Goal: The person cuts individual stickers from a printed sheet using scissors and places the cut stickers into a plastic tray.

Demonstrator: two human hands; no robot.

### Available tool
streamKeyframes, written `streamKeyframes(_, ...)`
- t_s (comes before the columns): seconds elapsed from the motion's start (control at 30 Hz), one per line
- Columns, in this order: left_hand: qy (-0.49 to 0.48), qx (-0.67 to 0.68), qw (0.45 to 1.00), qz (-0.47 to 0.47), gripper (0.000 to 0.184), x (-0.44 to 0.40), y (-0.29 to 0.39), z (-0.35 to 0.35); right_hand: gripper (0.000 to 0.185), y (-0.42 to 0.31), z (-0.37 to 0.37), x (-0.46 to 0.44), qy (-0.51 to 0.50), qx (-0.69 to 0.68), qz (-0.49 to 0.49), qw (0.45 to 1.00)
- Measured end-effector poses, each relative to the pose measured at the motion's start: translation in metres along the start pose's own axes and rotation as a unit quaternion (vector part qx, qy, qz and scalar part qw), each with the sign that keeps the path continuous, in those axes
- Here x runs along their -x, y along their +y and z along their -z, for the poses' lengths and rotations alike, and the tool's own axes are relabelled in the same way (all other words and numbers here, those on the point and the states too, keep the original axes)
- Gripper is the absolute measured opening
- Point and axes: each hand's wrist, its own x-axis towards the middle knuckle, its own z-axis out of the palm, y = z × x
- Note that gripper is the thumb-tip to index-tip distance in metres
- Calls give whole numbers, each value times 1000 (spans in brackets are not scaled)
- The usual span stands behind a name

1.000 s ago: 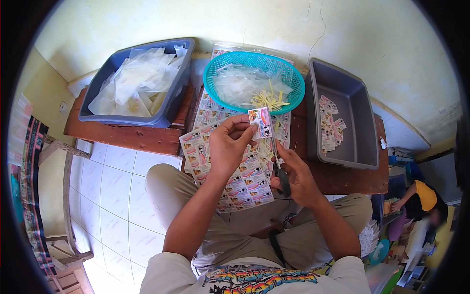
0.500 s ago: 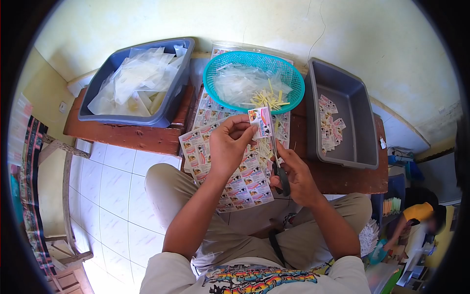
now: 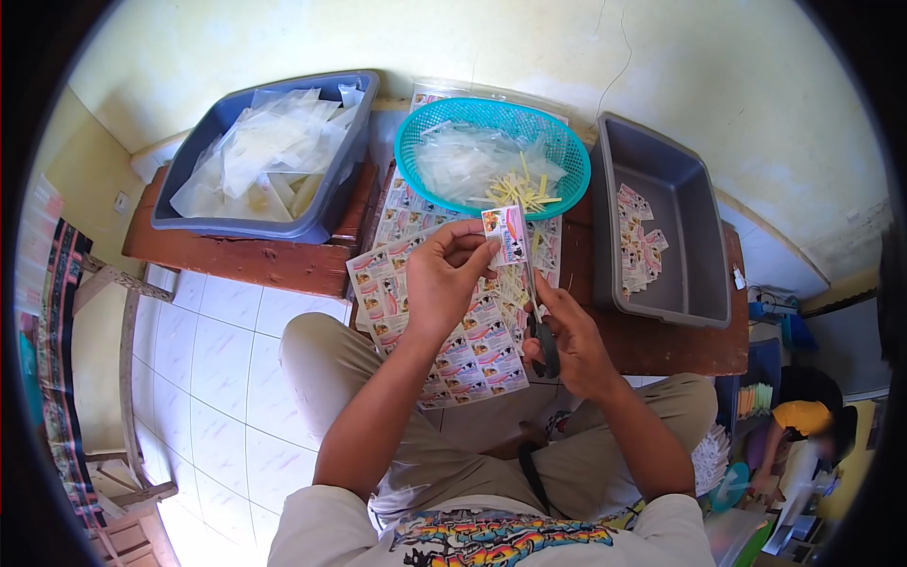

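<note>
Between thumb and fingers, my left hand (image 3: 444, 279) pinches a small printed label (image 3: 504, 234) by its lower left side. My right hand (image 3: 574, 342) is closed round the dark handles of a pair of scissors (image 3: 540, 326), whose blades point up along the label's right edge. Sheets of uncut printed labels (image 3: 477, 354) lie under and beyond my hands. Behind them stands a turquoise basket (image 3: 408, 156) with clear plastic pieces and thin yellowish strips. In the grey tray (image 3: 694, 236) on the right lie cut labels (image 3: 640, 241).
A blue-grey tub (image 3: 326, 203) of translucent plastic bags stands at the left on the brown wooden bench (image 3: 246, 265). The bench continues under the grey tray. At the lower right another person (image 3: 808, 416) bends beside containers. A patterned cloth hangs at the far left.
My hands, the label and the scissors hold nearly the same position. The other person at the right has bent lower and moved an arm down towards a turquoise item.
</note>
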Motion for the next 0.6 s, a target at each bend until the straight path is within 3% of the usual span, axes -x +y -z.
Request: streamKeyframes(0.6,0,4,1000,0,29,-2,-2,1,94,1,-2,0,7,10,-6,1000)
